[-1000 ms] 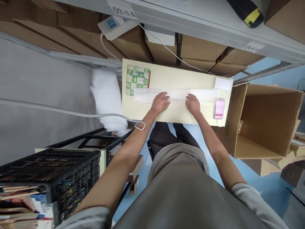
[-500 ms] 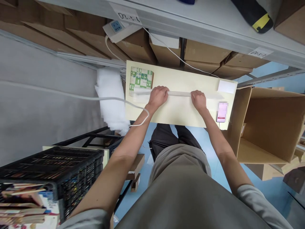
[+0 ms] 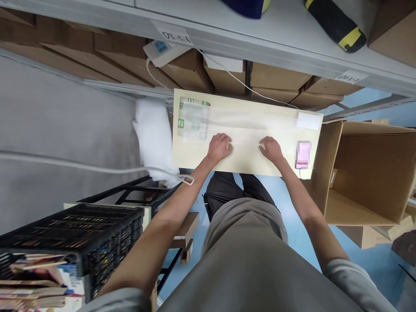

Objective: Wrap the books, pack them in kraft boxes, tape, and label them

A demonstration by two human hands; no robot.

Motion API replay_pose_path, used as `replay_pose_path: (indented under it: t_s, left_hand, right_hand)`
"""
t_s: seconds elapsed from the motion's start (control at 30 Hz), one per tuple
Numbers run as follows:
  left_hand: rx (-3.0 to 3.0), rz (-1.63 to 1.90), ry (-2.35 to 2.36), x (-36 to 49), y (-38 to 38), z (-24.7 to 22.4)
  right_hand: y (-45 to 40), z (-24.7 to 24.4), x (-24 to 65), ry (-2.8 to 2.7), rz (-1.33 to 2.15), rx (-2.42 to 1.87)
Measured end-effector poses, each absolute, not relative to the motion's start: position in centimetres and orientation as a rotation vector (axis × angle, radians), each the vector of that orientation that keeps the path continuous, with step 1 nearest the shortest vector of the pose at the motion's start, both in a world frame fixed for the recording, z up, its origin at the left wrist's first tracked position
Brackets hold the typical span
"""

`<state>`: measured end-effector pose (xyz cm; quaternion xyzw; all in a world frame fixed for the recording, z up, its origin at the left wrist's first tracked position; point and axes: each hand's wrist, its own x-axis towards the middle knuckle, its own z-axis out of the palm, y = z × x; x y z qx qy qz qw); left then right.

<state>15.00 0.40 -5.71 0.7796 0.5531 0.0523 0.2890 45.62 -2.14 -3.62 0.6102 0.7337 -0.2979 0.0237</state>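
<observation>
A blurred, translucent white sheet (image 3: 238, 123) lies across the pale yellow tabletop (image 3: 208, 160). Its left part covers most of a green and white book (image 3: 181, 124), whose pattern shows through. My left hand (image 3: 220, 146) is over the tabletop on the near side of the sheet, fingers curved, with a small gap between thumb and forefinger. Facing it, my right hand (image 3: 271, 148) has the same curved shape and a gap at the thumb. Nothing clear shows between the fingers of either hand, though the sheet's near edge is too faint to trace.
A phone (image 3: 303, 154) and a white paper (image 3: 308, 121) lie at the table's right end. White sheets (image 3: 154, 136) hang at its left. An open carton (image 3: 370, 173) stands right, a black crate (image 3: 110, 234) lower left. A shelf (image 3: 227, 39) with a black-yellow tool (image 3: 338, 26) runs above.
Both hands have drawn back toward my body from the sheet's folded strip. The sheet has spread out and now covers the book, which was mostly bare before.
</observation>
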Motion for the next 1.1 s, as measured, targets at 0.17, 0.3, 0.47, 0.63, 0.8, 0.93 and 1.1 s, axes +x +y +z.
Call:
replay_pose_path:
  t_s: [0.17,0.3,0.47,0.63,0.8,0.93,1.1]
  left_hand:
    - [2.123,0.044,1.473,14.4,-2.2,-7.1]
    - [2.204,-0.045,1.462,15.1,-0.8,-7.5]
    - [2.203,-0.059,1.421,14.6,-0.8,-6.7]
    - [2.176,-0.094,1.328,13.1,-4.5,-5.7]
    - [2.072,-0.053,1.318,11.8,-7.1,-5.2]
    - [2.007,0.090,1.438,10.1,-6.7,-4.9]
    - [1.986,0.005,1.398,8.1,-5.0,-5.1]
  right_hand:
    - [-5.0,-4.9,45.6,2.284,-0.781,1.790]
    - [-4.2,-5.1,44.8,2.309,-0.682,1.723]
    - [-5.2,-3.5,44.9,2.327,-0.635,1.751]
    - [-9.0,-1.5,45.2,2.295,-0.662,1.694]
    - [-10.8,-0.4,41.8,2.233,-0.772,1.784]
    - [-8.9,-0.2,34.4,2.247,-0.838,1.906]
    - [-4.9,-1.4,26.0,2.162,-0.931,1.939]
